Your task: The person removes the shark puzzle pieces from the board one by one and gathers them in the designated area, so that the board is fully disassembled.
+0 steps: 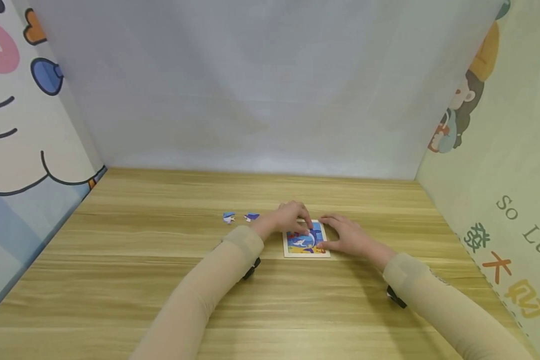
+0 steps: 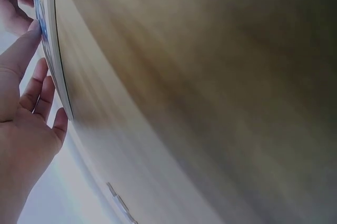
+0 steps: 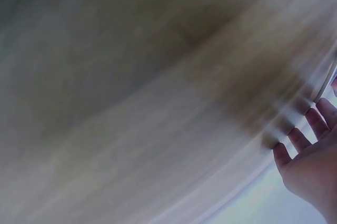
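Observation:
A small square jigsaw puzzle (image 1: 307, 255) with a pale frame and a blue sea picture lies flat on the table; a white dolphin-like animal shows on it. From its upper left, my left hand (image 1: 291, 218) reaches over it, thumb and fingertips down at the picture. In the left wrist view the left hand (image 2: 23, 129) has its thumb stretched onto the puzzle face, the other fingers spread loosely at the frame's side. My right hand (image 1: 350, 237) rests at the right edge, thumb and fingers apart beside the frame. Its fingers (image 3: 298, 139) look loosely extended in the right wrist view.
Two loose puzzle pieces (image 1: 228, 217), blue and white, lie left of the puzzle, near the left forearm. The wood-grain table (image 1: 162, 200) runs back to a pale curtain (image 1: 252, 100). Printed cloth panels (image 1: 499, 175) flank both sides.

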